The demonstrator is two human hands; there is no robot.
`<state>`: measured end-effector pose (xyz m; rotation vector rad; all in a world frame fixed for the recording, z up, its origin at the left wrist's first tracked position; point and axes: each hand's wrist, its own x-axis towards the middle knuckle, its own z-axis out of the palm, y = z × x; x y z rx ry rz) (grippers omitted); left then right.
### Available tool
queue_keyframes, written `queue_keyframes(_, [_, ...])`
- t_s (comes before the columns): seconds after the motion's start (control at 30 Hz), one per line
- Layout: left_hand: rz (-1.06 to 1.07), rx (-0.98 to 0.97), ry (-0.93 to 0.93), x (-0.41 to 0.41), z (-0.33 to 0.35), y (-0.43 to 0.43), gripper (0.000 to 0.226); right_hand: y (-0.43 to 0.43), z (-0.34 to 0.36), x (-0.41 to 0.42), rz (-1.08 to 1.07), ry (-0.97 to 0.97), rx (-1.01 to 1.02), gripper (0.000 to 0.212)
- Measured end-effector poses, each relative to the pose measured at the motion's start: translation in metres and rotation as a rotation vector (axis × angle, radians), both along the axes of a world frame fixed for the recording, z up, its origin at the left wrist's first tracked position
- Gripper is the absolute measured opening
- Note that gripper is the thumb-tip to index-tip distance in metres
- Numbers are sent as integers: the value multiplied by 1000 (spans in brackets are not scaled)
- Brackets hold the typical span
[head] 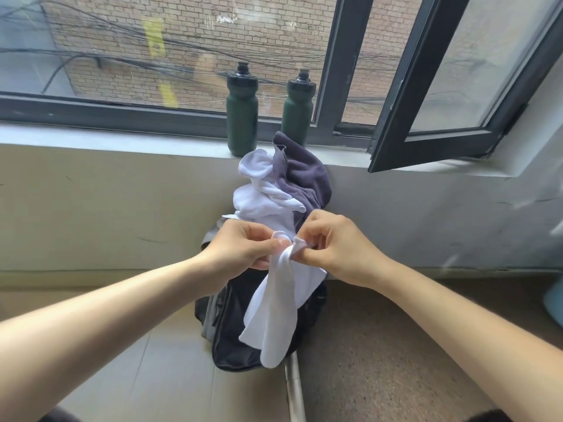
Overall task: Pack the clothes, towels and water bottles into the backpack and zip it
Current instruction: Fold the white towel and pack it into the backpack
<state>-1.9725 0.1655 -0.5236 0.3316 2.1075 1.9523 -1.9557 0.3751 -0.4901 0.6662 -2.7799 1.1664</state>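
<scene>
1. One head-worn, wide-angle view, looking forward and down from above.
2. It faces the far grey concrete windowsill (122, 138) and black-framed glass window (332, 71).
3. Very near, at centre: left hand (243, 248), right hand (344, 248), limp white fabric cloth (274, 315).

Two bottles (242, 108) stand on the sill (122, 138) behind cloths (283, 181) heaped above the backpack (231, 345).
</scene>
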Motion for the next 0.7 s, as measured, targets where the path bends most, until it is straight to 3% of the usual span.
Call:
queue_keyframes(0.27, [-47, 3, 77, 5, 5, 5, 17, -1, -1, -1, -23, -48, -1, 36])
queue_keyframes(0.5, [-189, -220, 430, 5, 11, 1, 16, 4, -2, -2, 88, -192, -64, 35])
queue_keyframes(0.6, [-142, -163, 435, 6, 12, 4, 10, 6, -2, -2, 58, -209, -85, 50])
queue_keyframes(0.7, [-121, -123, 385, 4, 10, 4, 14, 12, 1, -4, 60, -169, -130, 40])
